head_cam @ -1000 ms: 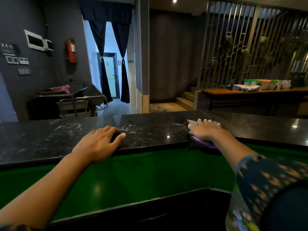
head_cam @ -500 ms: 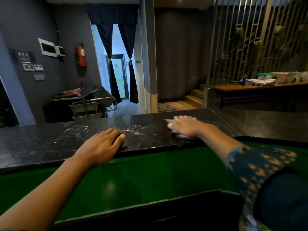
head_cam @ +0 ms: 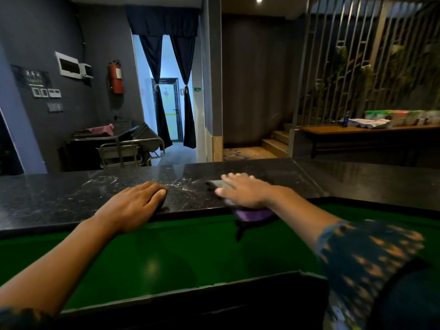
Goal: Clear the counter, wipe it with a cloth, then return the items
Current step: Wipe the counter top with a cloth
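Hands spread on a dark, speckled stone counter [head_cam: 59, 198] at a dim reception area; the right hand [head_cam: 245, 191] lies flat, fingers splayed and open, pressing down on a cloth [head_cam: 252, 214] rather than closing a grip around it; the cloth shows grey at the far side under the fingertips and purple at the near side, where it hangs over the counter's near edge above a glossy green panel [head_cam: 166, 253]; the left hand [head_cam: 133, 206] rests palm-down at the same near edge, left of the cloth and apart from it, fingers loosely curved over the stone with nothing visibly in its grip; pale smears and streaks [head_cam: 181, 183] mark the counter surface between the two hands; a patterned blue-and-orange sleeve [head_cam: 366, 260] covers the right upper arm; past the counter, a metal trolley [head_cam: 128, 151] stands far left beneath a red fire extinguisher [head_cam: 116, 77] on the grey wall; dark curtains [head_cam: 166, 91] tied at the middle frame a lit doorway; wooden steps [head_cam: 273, 144] rise at centre right beside a slatted metal screen [head_cam: 357, 55]; a wooden bench [head_cam: 369, 132] far right carries packets and containers too blurred to identify.
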